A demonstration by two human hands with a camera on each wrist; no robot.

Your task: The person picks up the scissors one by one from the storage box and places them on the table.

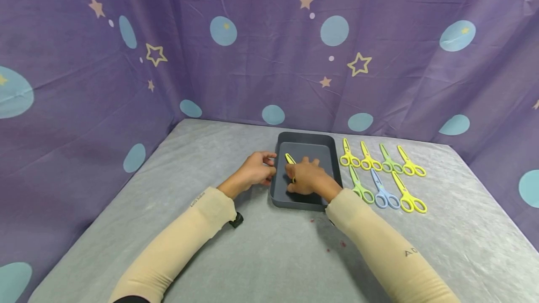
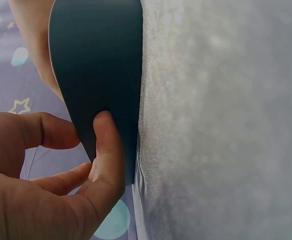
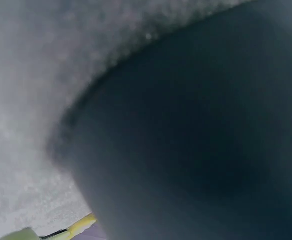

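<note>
The fingers of my left hand (image 1: 254, 172) rest against the outer left wall of a dark grey tray (image 1: 307, 204). In the left wrist view, one fingertip lies on the tray's wall (image 2: 98, 60) while another meets its rim. My right hand (image 1: 306, 175) is inside the tray, low over its floor, with thumb and fingers around the handle of a pair of yellow scissors (image 1: 289, 158). The blade sticks out past the fingers toward the back; most of the handle is hidden under the hand. The right wrist view is mostly filled by the blurred dark tray side (image 3: 196, 140).
Right of the tray, several plastic scissors lie in two rows, among them yellow scissors (image 1: 407, 196), green scissors (image 1: 356, 182) and blue scissors (image 1: 378, 184). A grey cloth (image 1: 269, 251) covers the table. Purple patterned curtains (image 1: 269, 74) hang behind and at both sides.
</note>
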